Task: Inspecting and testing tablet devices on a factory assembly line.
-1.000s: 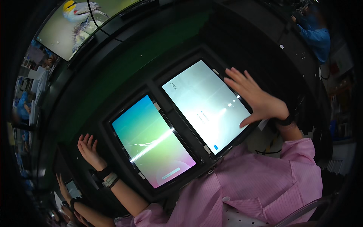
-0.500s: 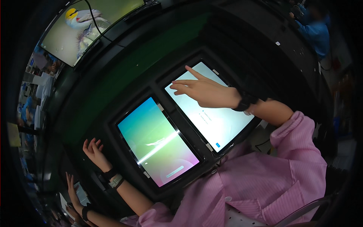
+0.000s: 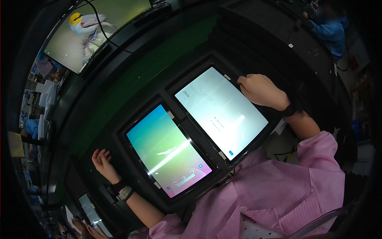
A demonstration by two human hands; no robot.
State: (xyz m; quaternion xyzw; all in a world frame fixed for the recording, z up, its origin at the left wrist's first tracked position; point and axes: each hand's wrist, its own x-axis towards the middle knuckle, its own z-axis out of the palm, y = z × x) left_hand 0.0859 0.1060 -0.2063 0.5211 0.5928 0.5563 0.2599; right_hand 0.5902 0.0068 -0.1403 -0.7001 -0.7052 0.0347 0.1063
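A dark bench [image 3: 119, 95] with a green strip along it fills the view, in a dim workroom; a monitor [image 3: 95, 32] showing a bird stands at its far left, and a person in blue [image 3: 330, 32] works far right. Two flat, glossy tablets sit side by side in black cradles. The right hand [image 3: 260, 91] curls loosely on the upper right corner of the pale tablet [image 3: 221, 111], grasping nothing. The left hand [image 3: 103, 163] rests released on the bench, left of the colourful tablet [image 3: 167, 149].

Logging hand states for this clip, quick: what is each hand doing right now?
Left hand: open, empty, resting beside the left tablet.
Right hand: curled on the right tablet's far corner; grip cannot be told.
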